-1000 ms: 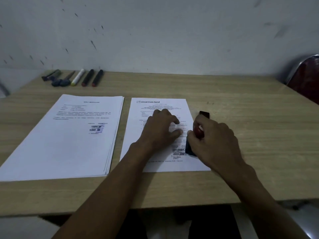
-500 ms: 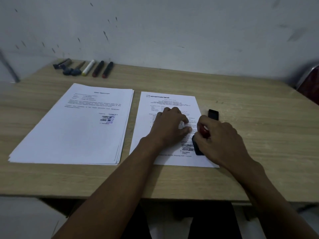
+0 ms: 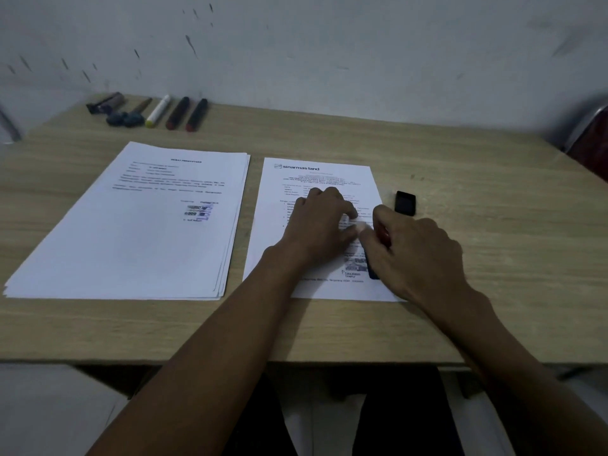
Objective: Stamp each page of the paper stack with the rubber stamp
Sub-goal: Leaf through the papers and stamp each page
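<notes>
Head view: left hand (image 3: 320,222) lay flat, grasping nothing, pinning the white printed sheet (image 3: 317,179); right hand (image 3: 414,255) clenched the dark red-topped rubber stamp (image 3: 373,269) beside the sheet's lower signature block. Stamping in hand; next, probably, transfer to the white paper stack (image 3: 138,232).

A dark-bodied rubber stamp with a red top (image 3: 378,250) stands on the lower right of a single white printed page (image 3: 316,179); a thick white paper stack (image 3: 131,232) lies just left, stamped

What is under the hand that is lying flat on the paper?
The left hand rests on the single printed sheet, covering its middle lines of text. The heading above and a stamp mark below show. The wooden table lies under the sheet.
</notes>
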A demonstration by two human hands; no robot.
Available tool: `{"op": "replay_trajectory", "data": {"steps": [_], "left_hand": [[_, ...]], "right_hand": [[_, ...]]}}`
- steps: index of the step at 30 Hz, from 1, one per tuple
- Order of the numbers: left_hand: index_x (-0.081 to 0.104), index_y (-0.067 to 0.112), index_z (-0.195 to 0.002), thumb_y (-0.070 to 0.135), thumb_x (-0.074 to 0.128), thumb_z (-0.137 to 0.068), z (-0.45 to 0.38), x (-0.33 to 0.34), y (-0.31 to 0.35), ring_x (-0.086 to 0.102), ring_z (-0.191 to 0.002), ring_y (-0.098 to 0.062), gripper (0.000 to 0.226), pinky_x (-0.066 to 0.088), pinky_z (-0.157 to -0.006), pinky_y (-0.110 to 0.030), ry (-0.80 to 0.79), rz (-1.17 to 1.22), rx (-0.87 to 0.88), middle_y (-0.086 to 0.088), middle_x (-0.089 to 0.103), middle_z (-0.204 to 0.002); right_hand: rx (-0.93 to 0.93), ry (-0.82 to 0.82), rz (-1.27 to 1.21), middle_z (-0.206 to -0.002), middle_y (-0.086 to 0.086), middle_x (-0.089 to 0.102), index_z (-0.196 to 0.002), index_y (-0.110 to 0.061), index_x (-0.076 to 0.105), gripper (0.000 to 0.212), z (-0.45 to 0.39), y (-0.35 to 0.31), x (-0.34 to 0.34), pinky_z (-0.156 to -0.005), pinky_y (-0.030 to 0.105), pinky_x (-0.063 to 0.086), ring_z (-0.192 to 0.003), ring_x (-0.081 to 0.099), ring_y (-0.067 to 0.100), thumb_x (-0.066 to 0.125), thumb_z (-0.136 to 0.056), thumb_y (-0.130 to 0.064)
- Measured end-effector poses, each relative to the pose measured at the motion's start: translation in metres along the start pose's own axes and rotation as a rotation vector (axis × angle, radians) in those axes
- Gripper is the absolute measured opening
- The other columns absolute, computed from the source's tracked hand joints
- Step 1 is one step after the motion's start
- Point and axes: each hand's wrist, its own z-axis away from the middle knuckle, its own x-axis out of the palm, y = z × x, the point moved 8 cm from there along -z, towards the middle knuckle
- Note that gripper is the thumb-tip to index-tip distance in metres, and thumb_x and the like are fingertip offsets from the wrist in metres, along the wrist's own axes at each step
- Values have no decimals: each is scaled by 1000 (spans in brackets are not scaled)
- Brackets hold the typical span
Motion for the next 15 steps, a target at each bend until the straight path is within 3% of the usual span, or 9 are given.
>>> {"op": "replay_trajectory", "data": {"steps": [7, 15], "left_hand": [[69, 26, -110, 45, 62, -87, 0, 2, -3, 47, -111, -25, 31, 34, -86, -35, 9, -2, -2, 0, 59, -116], [68, 26, -112, 44, 62, -87, 0, 3, -2, 46, -113, -24, 31, 34, -88, -35, -1, -16, 2, 0, 57, -120]], "right_hand": [[8, 99, -15, -70, 9, 56, -80, -15, 46, 34, 0, 1, 3, -61, 36, 39, -67, 53, 36, 36, -98, -42], [-16, 121, 43, -66, 8, 53, -76, -17, 42, 29, -1, 2, 6, -56, 32, 30, -61, 49, 33, 41, -96, -38]]}}
